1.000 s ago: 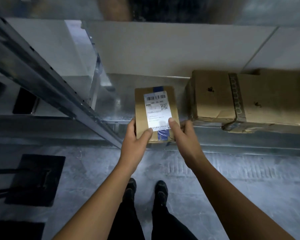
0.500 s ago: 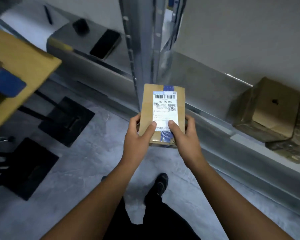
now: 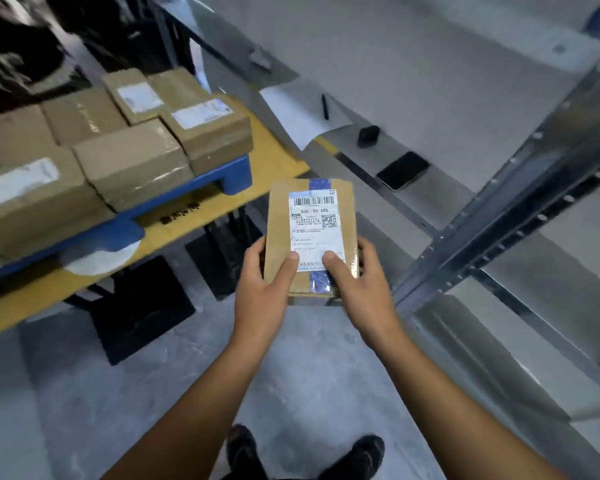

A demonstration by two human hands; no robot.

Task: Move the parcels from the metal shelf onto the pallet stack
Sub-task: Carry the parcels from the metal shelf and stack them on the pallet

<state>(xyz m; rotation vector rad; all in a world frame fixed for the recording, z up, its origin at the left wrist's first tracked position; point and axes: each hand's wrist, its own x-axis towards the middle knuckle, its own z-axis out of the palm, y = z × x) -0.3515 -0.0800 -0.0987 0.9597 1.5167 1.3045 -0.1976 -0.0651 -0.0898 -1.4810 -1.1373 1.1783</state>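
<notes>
A small brown cardboard parcel (image 3: 281,216) with a white shipping label and blue tape is held in mid-air over the floor. My left hand (image 3: 262,292) grips its near left corner, thumb on the label. My right hand (image 3: 362,289) grips its near right corner the same way. To the left stands the pallet stack: a blue pallet (image 3: 222,174) on a yellow board (image 3: 274,161), carrying several brown parcels (image 3: 132,164). The metal shelf (image 3: 499,216) runs along the right side, its upright post close to my right hand.
On a lower grey shelf surface behind the parcel lie a black phone (image 3: 402,169), a small black object (image 3: 368,136), a sheet of paper (image 3: 302,112) and a pen (image 3: 325,106). Black stands (image 3: 142,306) support the yellow board. Grey concrete floor and my shoes (image 3: 243,448) are below.
The view has swung left from the shelf toward the pallet stack. The parcel, lifted off the shelf a second ago, stays in both hands. The large box on the shelf has left the view.
</notes>
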